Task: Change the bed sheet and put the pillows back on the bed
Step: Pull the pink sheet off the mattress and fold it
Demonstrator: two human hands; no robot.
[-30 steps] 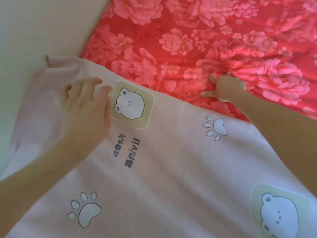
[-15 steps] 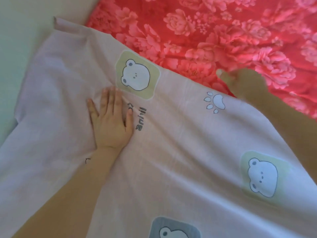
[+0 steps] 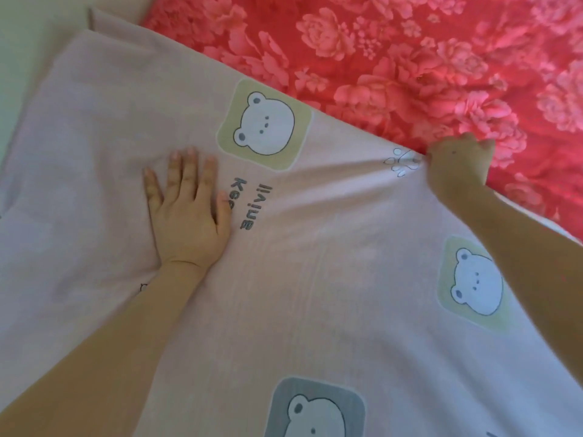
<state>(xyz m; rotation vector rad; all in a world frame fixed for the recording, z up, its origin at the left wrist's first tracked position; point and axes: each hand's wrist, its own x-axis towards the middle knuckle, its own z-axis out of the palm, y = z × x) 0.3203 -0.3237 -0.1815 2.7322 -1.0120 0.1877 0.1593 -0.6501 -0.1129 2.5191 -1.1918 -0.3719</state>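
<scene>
One pale pink bed sheet [image 3: 315, 294], spread on top of one red flowered sheet [image 3: 410, 58]. Hides its near part. Printed with three bear faces [image 3: 263, 124], one paw print [image 3: 402, 160] and some grey letters [image 3: 249, 203]. Two hands: the left hand [image 3: 189, 216] flat on the pink cloth, fingers straight and spread; the right hand [image 3: 457, 167] at the far edge, pinching a bunched fold.
</scene>
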